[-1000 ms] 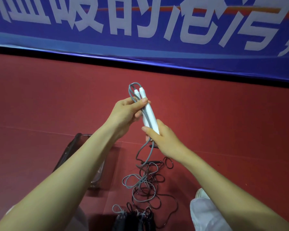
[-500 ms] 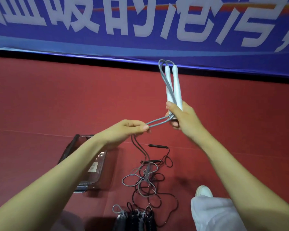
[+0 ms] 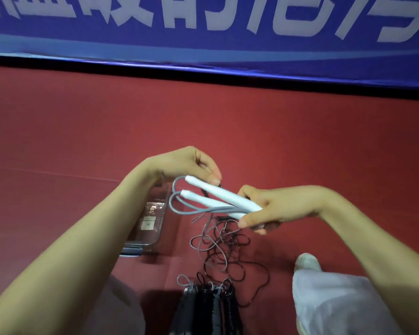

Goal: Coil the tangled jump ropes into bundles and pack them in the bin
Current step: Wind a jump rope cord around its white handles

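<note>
Fingers [image 3: 248, 220] of the right hand [image 3: 283, 206], centre right of frame, are curled tight round the butt ends of the two white handles [image 3: 218, 198]: a full grip, no slack. Handles lie side by side, near level, tips pointing toward frame left. Judged reason: paired like this they make a stiff core to wind the rope on.

Grey cord [image 3: 177, 201] leaves each handle tip in a small loop and doubles back along the handles into the right hand's grip.

Left hand [image 3: 179, 165], frame centre, sits just above the handle tips. Its fingers are curled down, tips closed against the upper handle. It appears to pinch a strand of the cord there (blur hides the strand itself). Likely it feeds and tensions the cord.

Loose cord drops to the tangle [image 3: 224, 250] on the red floor [image 3: 300, 141], lower centre, mixed with a darker rope.

Clear bin [image 3: 153, 221] stands on the floor just left of the tangle, partly behind the left forearm. Contents unreadable.

Finished bundles [image 3: 203, 303] lie in a row at bottom centre, on the floor, not in the bin. Packing looks not yet begun.
</note>
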The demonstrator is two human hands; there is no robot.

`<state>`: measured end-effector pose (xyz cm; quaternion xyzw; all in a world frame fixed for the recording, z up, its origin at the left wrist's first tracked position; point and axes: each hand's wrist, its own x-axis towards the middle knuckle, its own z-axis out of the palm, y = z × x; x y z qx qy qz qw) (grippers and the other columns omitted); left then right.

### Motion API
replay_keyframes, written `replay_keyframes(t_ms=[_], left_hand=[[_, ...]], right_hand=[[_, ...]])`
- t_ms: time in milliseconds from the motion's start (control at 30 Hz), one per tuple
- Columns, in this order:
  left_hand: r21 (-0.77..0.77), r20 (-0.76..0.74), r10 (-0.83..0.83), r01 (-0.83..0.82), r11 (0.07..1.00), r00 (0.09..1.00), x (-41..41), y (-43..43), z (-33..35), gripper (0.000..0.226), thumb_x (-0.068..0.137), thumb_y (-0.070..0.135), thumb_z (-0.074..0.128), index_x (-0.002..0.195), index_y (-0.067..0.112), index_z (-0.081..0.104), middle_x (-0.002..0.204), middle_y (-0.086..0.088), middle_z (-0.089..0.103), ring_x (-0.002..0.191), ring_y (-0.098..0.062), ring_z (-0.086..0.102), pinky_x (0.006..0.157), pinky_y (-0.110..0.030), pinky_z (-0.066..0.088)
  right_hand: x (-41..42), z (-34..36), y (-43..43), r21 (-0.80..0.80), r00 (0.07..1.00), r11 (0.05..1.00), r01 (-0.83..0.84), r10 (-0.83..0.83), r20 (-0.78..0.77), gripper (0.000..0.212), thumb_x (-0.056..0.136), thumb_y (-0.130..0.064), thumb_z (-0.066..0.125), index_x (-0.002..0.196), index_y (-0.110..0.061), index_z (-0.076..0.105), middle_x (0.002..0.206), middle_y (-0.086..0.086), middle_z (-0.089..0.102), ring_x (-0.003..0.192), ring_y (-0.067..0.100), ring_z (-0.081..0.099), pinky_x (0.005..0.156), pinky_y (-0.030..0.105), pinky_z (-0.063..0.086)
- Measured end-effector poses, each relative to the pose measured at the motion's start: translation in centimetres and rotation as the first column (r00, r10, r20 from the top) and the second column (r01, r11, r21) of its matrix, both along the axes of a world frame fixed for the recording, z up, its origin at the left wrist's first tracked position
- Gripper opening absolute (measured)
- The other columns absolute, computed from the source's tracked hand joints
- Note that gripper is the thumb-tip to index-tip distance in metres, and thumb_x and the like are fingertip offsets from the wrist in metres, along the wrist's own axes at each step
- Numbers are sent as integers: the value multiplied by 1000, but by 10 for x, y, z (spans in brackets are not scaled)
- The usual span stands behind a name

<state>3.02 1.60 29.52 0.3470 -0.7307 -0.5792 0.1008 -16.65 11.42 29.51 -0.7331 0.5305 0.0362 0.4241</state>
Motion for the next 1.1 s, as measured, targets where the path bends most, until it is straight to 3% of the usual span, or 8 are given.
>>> replay_keyframes(t_ms=[133,267,400,500,600,767,933,1100], left_hand=[[-327,255,-18,103,939,967,-18,9,3,12,74,17,81,84,15,75,58,16,63,56,6,53,61,-13,41],[-641,163,140,-2,767,977,-44,29,-4,27,83,31,75,102,13,71,67,12,60,58,3,52,57,-9,37],[-292,-5,221,-213,932,975,-52,40,-7,16,92,27,65,92,17,53,62,5,61,44,-7,44,45,-20,35],[-350,230,164,-75,934,959,-50,41,-3,22,97,27,55,89,7,60,56,4,59,38,-8,44,38,-13,35],[-409,331,214,-65,910,919,-42,35,-2,26,97,31,54,84,11,65,57,4,62,40,-7,48,41,-14,36],[-589,584,296,144,795,756,-39,29,-19,30,94,42,55,78,19,65,61,2,64,58,-10,53,53,-23,36],[-366,21,244,-220,904,969,-49,38,-23,25,97,24,56,74,18,61,52,12,62,44,-1,43,48,-17,34],[152,-282,347,-316,937,894,-59,44,-9,52,99,49,35,78,11,64,44,4,36,44,-11,25,47,-24,24]], right_hand=[[-9,-28,-7,-43,926,990,-132,107,-361,40,95,-36,56,105,-9,29,76,7,55,70,26,48,52,28,32],[-15,-19,-15,-297,832,954,-34,-137,-537,40,101,-26,41,131,-3,28,120,21,59,102,36,58,71,35,36],[-23,-12,-26,-542,827,835,98,-371,-422,47,101,-23,41,139,-4,21,120,23,59,103,41,58,70,38,35],[-28,-9,-30,-613,786,788,51,-410,-463,56,100,-20,42,146,-5,14,121,20,61,104,40,61,70,38,34],[-27,-13,-31,-597,712,800,-53,-389,-584,54,100,-15,41,146,-3,15,123,14,62,105,34,62,70,35,33],[-22,-17,-23,-247,651,964,-100,-125,-749,41,98,-15,46,136,-3,36,131,12,56,114,30,58,77,32,36],[-27,-12,-38,-620,695,779,94,-497,-519,55,100,-9,39,147,0,14,130,17,57,113,37,59,74,36,34],[-22,-8,-42,-724,823,595,347,-564,-69,56,100,-24,45,146,-7,18,114,25,63,98,48,59,69,41,34]])
